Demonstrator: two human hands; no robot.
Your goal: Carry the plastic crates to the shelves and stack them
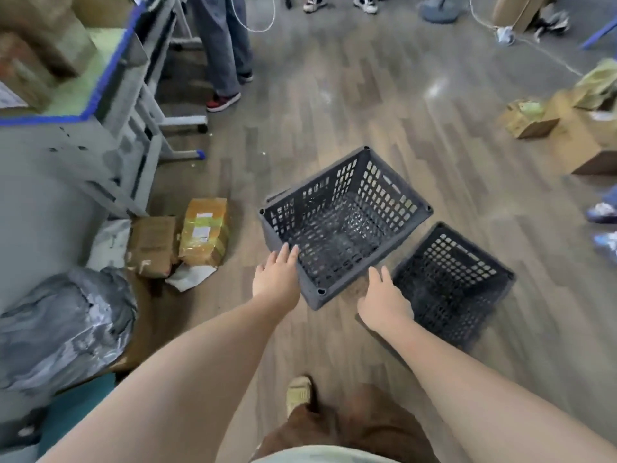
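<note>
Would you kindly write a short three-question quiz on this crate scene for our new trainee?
1. True or false: the left hand grips the nearer crate.
2. How many grey plastic crates stand on the wooden floor?
3. The second crate sits on which side of the nearer one: A) the person's left, B) the person's right, C) stacked inside it?

Key
1. False: its straight fingers reach the rim, and the right hand is also open beside the near corner.
2. Two.
3. B.
</note>
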